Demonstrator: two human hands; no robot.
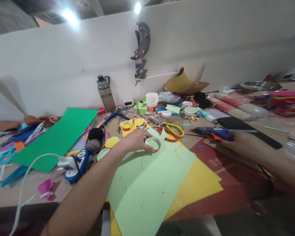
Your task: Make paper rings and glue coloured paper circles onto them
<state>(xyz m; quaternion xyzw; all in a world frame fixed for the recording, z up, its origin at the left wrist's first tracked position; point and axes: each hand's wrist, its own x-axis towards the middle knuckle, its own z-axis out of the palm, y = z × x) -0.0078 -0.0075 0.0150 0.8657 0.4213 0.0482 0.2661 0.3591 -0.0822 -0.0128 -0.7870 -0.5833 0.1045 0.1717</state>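
My left hand (137, 141) pinches a pale paper ring (158, 144) with a red lower edge, thumb and fingers at its left side. The ring stands on a light green sheet (147, 183) that overlies yellow sheets (199, 186). At the right, my right hand (232, 140), smeared by motion, is closed around a blue hot glue gun (211, 132) whose nozzle points left. Orange-handled scissors (170, 135) and yellow-handled scissors (178, 129) lie just beyond the green sheet. A yellow square (124, 131) with a small ring on it rests behind my left hand.
Stacked paper cups (151, 98) and a water bottle (107, 95) stand at the back by the white wall. Leftward lie a green sheet (61, 134), yarn balls (94, 146) and a blue power strip (76, 167) with a white cable. A black bar (248, 131) lies right.
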